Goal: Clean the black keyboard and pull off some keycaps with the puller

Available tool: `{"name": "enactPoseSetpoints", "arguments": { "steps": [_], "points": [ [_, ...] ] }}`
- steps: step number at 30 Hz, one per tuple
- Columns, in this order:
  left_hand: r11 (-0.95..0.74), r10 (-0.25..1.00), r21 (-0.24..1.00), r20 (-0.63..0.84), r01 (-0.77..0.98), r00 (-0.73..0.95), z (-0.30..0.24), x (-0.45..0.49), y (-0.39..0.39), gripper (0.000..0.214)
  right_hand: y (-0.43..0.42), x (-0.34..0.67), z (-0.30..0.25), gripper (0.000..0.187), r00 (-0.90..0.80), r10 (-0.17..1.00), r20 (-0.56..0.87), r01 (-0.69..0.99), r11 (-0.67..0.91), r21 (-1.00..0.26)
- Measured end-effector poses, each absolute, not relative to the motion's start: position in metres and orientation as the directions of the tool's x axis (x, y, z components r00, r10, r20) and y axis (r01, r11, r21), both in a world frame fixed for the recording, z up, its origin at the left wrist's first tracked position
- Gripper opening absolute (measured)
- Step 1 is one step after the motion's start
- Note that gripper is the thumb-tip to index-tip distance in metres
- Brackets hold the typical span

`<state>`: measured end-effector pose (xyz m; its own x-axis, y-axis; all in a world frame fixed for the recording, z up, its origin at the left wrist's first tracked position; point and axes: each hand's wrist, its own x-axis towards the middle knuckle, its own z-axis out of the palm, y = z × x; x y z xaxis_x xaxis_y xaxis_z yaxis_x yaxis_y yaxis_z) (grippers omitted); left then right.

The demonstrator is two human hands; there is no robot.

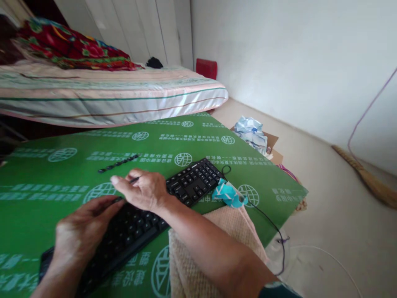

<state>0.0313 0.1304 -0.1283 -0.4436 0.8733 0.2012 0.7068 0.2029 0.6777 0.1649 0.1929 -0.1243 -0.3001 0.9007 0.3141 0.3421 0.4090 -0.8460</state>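
A black keyboard [198, 182] lies slanted across the green board, partly covered by my hands and right forearm. My left hand [83, 227] is over its near left part, thumb and forefinger pinching a small black keycap [118, 199]. Just above and to the right, my right hand [145, 190] is closed, its thumb pointing left. A small dark piece [134, 180] shows between its fingers, too little visible to name. Beyond the hands, several loose black keycaps [118, 163] lie in a slanting row on the board.
The green printed board [198, 136] serves as tabletop. A teal patterned cloth [229, 193] and a folded beige cloth [214, 223] lie right of the keyboard, near its cable [269, 219]. Behind stands a bed [124, 99]; a box [271, 142] and broom [366, 178] are on the floor.
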Motion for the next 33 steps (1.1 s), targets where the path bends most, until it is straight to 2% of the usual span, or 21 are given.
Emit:
{"name": "enactPoseSetpoints", "arguments": {
  "steps": [4,7,11,14,23,29,33],
  "points": [
    [0.237,0.876,0.799,0.070,0.552,-0.477,-0.120,0.042,0.124,0.033,0.194,0.171,-0.124,0.025,-0.224,0.873,0.434,0.424,0.488,-0.763],
    [0.163,0.881,0.862,0.092,0.480,-0.463,-0.127,0.038,0.124,0.034,0.196,0.174,-0.128,0.010,-0.272,0.854,0.443,0.331,0.516,-0.791],
    [0.097,0.900,0.888,0.115,0.449,-0.421,-0.136,0.032,0.122,0.032,0.195,0.176,-0.133,0.023,-0.367,0.833,0.413,0.218,0.509,-0.833],
    [0.066,0.909,0.906,0.118,0.418,-0.399,-0.137,0.031,0.118,0.030,0.192,0.178,-0.135,0.022,-0.433,0.809,0.397,0.172,0.507,-0.845],
    [-0.008,0.966,0.946,0.091,0.324,-0.243,-0.127,0.026,0.107,0.019,0.181,0.176,-0.137,0.033,-0.647,0.685,0.335,0.133,0.534,-0.835],
    [0.019,0.980,0.990,0.009,0.143,-0.198,-0.119,0.023,0.104,0.020,0.179,0.179,-0.131,0.016,-0.717,0.639,0.278,0.147,0.529,-0.836],
    [0.047,0.988,0.998,-0.040,0.045,-0.150,-0.117,0.020,0.101,0.024,0.176,0.179,-0.129,0.014,-0.732,0.637,0.241,0.160,0.505,-0.848]
  ]
}}
